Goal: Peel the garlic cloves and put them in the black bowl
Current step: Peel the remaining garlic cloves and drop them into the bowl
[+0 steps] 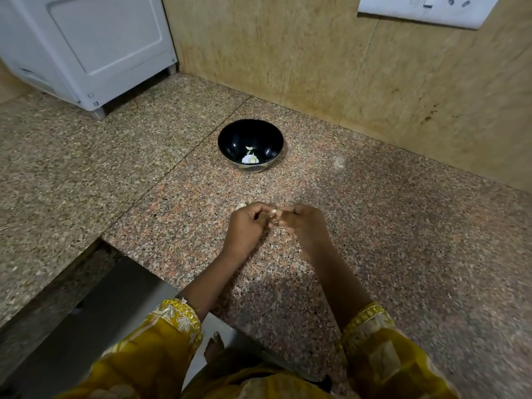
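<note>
A garlic clove [274, 218] is held between both hands, low over the granite counter [403, 226]. The left hand [247, 226] is curled round it as a brace. The right hand [302, 223] pinches at its skin, apparently so that the peel can be drawn off. The black bowl [233, 142] stands well beyond the hands, near the wall, with a few pale pieces [250, 156] lying inside. Peeling is judged under way, and this clove is not yet transferred.

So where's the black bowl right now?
Head view: the black bowl sits mid-frame on the speckled counter, close to the tan wall, beyond the left hand and right hand.
</note>
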